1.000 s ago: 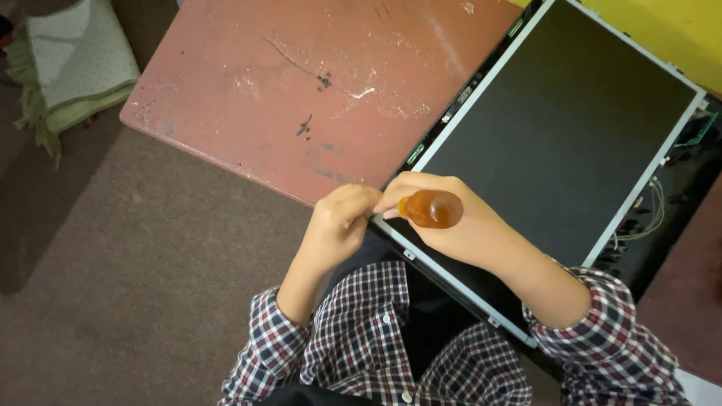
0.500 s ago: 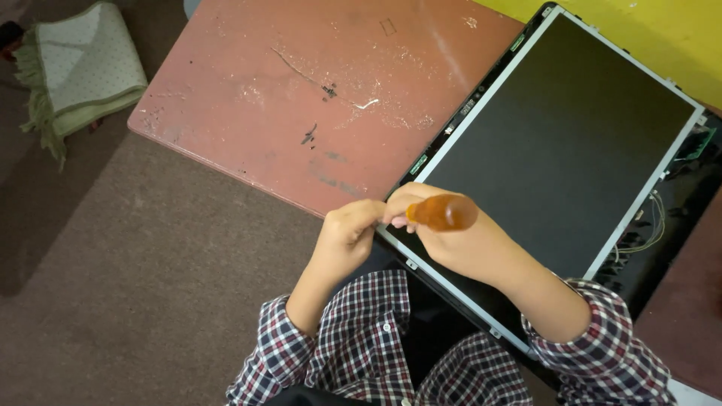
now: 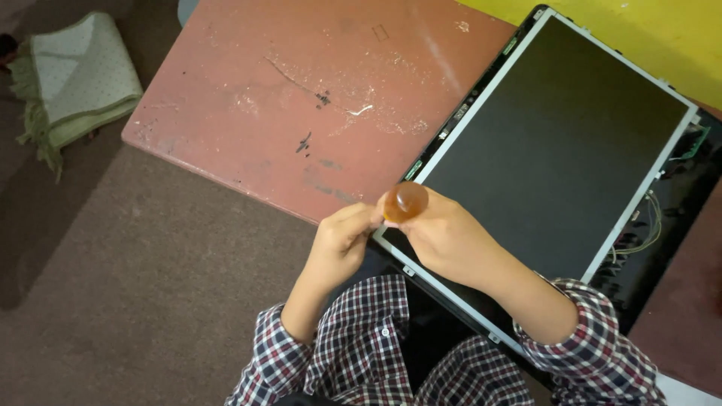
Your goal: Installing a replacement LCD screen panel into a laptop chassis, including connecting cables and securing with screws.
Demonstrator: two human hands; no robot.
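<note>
My right hand [image 3: 451, 244] grips a screwdriver with a round translucent orange handle [image 3: 406, 201], whose butt end points up at the camera. The shaft and tip are hidden under the handle and my fingers. My left hand [image 3: 342, 240] is curled, its fingertips pinched against the screwdriver just below the handle. Both hands hover over the near left corner of a flat display panel [image 3: 560, 143] with a dark screen and a thin pale frame. The panel lies tilted across my lap and a worn red table [image 3: 301, 90].
Loose thin wires [image 3: 647, 225] and a small green circuit board [image 3: 696, 141] show past the panel's right edge. A folded pale green cloth [image 3: 71, 75] lies on the brown floor [image 3: 150, 286] at the left. A yellow surface [image 3: 647, 30] runs along the top right.
The orange handle has tipped from lying sideways to pointing straight at the camera. Both hands stay together at the panel's corner.
</note>
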